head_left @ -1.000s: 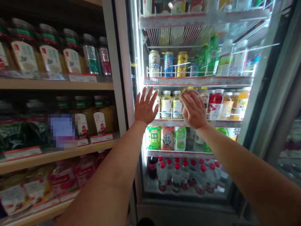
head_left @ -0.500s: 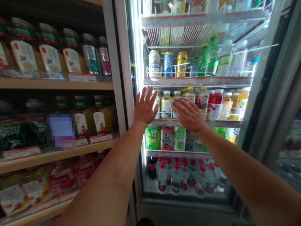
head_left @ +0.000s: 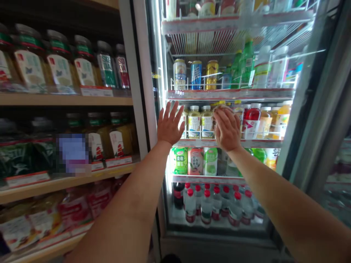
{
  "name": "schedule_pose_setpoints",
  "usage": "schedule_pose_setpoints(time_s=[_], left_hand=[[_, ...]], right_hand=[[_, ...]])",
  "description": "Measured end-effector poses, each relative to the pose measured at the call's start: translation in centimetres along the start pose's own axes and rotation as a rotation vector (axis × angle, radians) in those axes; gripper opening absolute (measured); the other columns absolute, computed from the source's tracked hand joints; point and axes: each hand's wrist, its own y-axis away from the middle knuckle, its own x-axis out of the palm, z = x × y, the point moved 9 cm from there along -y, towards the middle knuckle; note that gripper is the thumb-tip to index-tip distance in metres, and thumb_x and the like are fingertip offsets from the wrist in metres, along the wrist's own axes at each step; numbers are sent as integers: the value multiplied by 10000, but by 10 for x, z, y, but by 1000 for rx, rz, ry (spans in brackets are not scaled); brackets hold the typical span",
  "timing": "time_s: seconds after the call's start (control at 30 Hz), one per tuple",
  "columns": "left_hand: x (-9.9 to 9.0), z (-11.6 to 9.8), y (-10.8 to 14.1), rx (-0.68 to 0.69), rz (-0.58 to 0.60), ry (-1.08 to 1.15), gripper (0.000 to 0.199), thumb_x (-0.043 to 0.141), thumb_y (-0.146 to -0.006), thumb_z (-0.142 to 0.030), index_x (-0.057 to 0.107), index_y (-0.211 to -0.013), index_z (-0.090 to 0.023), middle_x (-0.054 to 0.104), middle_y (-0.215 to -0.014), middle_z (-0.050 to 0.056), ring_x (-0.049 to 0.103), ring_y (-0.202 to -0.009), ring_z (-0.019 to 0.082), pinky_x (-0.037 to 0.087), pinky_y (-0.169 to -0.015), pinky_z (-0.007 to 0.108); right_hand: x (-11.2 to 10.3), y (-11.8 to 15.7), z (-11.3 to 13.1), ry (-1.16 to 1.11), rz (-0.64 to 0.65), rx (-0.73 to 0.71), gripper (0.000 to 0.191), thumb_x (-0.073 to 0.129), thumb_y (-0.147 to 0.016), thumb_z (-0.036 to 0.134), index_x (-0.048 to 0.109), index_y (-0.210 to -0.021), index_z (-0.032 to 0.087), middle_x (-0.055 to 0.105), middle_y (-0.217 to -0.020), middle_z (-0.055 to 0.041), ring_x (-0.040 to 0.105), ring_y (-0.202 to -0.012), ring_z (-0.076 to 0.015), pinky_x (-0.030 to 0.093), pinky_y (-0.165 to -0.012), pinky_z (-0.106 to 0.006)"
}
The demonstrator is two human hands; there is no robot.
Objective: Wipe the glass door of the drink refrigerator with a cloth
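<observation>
My left hand (head_left: 170,126) lies spread with fingers up, apparently flat against the glass door (head_left: 192,230) of a lit drinks fridge. To its right, my right hand (head_left: 228,129) presses a cloth (head_left: 222,107) on the same glass. Only a thin pale-brown edge of the cloth shows above the fingers; the palm hides the rest. Behind the glass, between the two hands, stand bottles with yellow-and-white labels (head_left: 194,122). A red drink bottle (head_left: 251,118) is visible to the right of my right hand.
Wooden shelves (head_left: 65,99) with large juice bottles stand at the left, beside the fridge's frame (head_left: 141,73). Inside the fridge are cans (head_left: 196,75), cartons (head_left: 179,160) and several red-capped water bottles (head_left: 206,208). A dark door frame (head_left: 309,120) edges the right side.
My right hand has moved a little to the right with the cloth and turned more upright, uncovering a bottle behind the glass. My left hand has stayed in place.
</observation>
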Motion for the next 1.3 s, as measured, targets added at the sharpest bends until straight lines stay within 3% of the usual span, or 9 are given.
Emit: schedule_pose_setpoints(time_s=[0.07, 0.13, 0.27, 0.33, 0.5, 0.73, 0.93, 1.13, 1.3], left_hand=[[-1, 0, 0, 0, -3, -1, 579, 450, -1013, -345, 387, -1576, -223, 321, -1663, 50, 120, -1584, 257, 111, -1299, 480], [-1, 0, -1, -5, 4, -1, 580, 446, -1014, -347, 385, -1577, -222, 309, -1668, 46, 117, -1585, 259, 105, -1299, 483], [1, 1, -1, -23, 29, 17, 579, 436, -1017, -353, 384, -1578, -221, 299, -1671, 46, 118, -1585, 264, 91, -1301, 490], [1, 1, -1, -26, 30, 22, 580, 439, -1014, -353, 389, -1576, -222, 308, -1668, 46, 125, -1583, 268, 96, -1300, 493], [2, 1, -1, -38, 34, 41, 581, 435, -1011, -349, 384, -1578, -235, 310, -1668, 41, 124, -1583, 269, 89, -1302, 493], [1, 0, -1, -7, 18, 4, 595, 446, -1004, -346, 370, -1581, -223, 301, -1671, 52, 115, -1585, 268, 103, -1298, 497], [4, 2, 0, -16, 27, 24, 589, 430, -1011, -349, 359, -1585, -238, 286, -1678, 41, 96, -1588, 259, 101, -1300, 502], [3, 1, 0, -9, 24, 6, 590, 444, -1007, -342, 372, -1579, -215, 305, -1671, 57, 116, -1585, 273, 115, -1296, 510], [1, 0, 0, 1, 15, -3, 588, 443, -1010, -351, 374, -1578, -216, 312, -1668, 55, 126, -1584, 270, 135, -1293, 503]], right_hand=[[-10, 1, -15, 20, -143, 152, 573, 423, -997, 211, 417, -1570, 243, 581, -1482, -97, 462, -1439, -312, 383, -1188, -579], [-11, 2, -18, 38, -165, 183, 564, 418, -996, 211, 435, -1559, 220, 571, -1488, -105, 440, -1452, -318, 378, -1193, -578], [11, 5, 9, 14, 130, -94, 604, 450, -990, 215, 377, -1587, 276, 570, -1507, -36, 442, -1458, -270, 317, -1244, -507], [14, 7, 15, 2, 172, -147, 612, 459, -991, 212, 365, -1590, 293, 572, -1507, -20, 455, -1450, -255, 312, -1247, -489], [-5, 6, -9, 54, -78, 105, 614, 469, -983, 196, 379, -1590, 234, 564, -1500, -98, 436, -1454, -319, 351, -1210, -558], [12, 12, 30, -87, 198, -272, 741, 478, -978, 178, 179, -1649, 280, 566, -1510, -45, 447, -1456, -269, 304, -1258, -489], [-16, 9, -18, 119, -187, 230, 621, 435, -983, 194, 362, -1599, 218, 558, -1491, -125, 443, -1441, -348, 392, -1173, -597], [10, 11, 17, -5, 137, -140, 693, 451, -975, 190, 254, -1633, 288, 569, -1505, -43, 461, -1443, -275, 369, -1219, -506], [-6, 13, -7, 34, -84, 146, 638, 433, -986, 194, 328, -1611, 266, 532, -1531, -87, 428, -1461, -323, 368, -1202, -577]])
